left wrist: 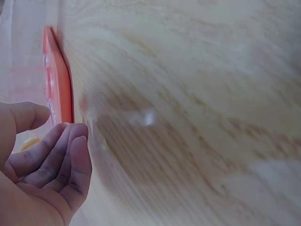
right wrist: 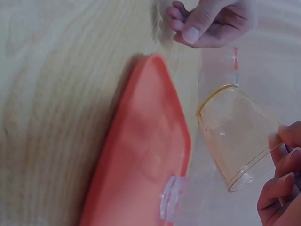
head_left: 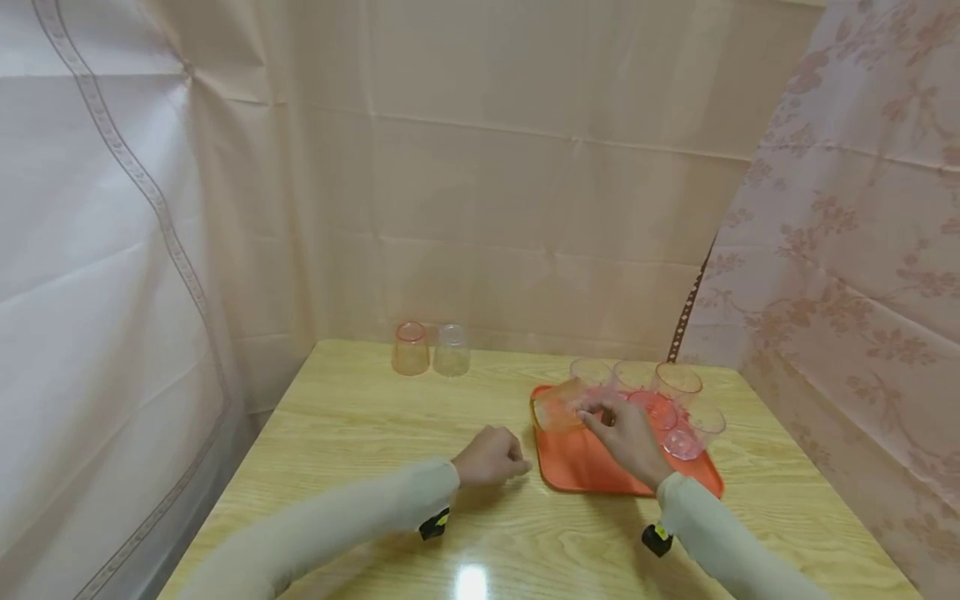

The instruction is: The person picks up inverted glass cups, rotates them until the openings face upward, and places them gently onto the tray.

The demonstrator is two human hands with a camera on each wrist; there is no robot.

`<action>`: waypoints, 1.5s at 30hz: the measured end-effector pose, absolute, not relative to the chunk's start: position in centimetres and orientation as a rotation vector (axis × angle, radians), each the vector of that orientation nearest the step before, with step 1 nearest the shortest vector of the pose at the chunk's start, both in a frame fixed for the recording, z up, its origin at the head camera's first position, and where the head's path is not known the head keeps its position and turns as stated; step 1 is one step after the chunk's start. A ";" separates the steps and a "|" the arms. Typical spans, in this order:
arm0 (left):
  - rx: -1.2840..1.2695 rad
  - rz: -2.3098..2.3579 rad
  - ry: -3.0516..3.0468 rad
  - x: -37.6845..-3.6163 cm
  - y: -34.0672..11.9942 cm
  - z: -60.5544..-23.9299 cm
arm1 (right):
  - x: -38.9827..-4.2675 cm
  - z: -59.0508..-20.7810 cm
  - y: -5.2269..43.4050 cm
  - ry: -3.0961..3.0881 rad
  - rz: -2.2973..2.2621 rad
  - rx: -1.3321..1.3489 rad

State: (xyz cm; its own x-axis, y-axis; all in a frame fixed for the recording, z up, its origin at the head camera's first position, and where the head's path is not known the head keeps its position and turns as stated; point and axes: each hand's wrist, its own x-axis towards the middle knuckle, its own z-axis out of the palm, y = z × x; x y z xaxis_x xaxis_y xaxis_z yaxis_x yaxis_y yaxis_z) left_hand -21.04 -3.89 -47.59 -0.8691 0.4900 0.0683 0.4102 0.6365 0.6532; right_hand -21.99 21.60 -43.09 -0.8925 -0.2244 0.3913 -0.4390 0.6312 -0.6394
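Orange-tinted plastic cup [head_left: 555,408], tipped sideways over the tray's [head_left: 585,467] left edge, is pinched by the right hand [head_left: 626,437]; left hand [head_left: 489,457] loosely curled, empty.

Both arms wear long, close-fitting sleeves of pale cream cloth that end at the wrists, leaving the left hand [head_left: 491,456] and right hand [head_left: 628,435] bare. A small black device with a yellow mark sits under each wrist, left [head_left: 434,524] and right [head_left: 656,538].
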 end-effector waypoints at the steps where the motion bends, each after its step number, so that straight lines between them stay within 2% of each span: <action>1: 0.758 1.047 2.733 -21.0 -3.7 -47.6 | -22.1 -43.1 21.6 -2.577 1.096 0.549; 19: 0.808 0.943 2.802 -21.5 -1.6 -48.7 | -24.0 -43.3 20.9 -2.494 0.544 0.824; 32: 0.793 0.926 2.784 -21.4 -0.4 -48.1 | -24.7 -43.9 20.6 -2.463 0.488 0.960; 45: 0.712 0.930 2.758 -21.4 -0.1 -48.0 | -25.3 -44.0 20.2 -2.503 0.487 0.947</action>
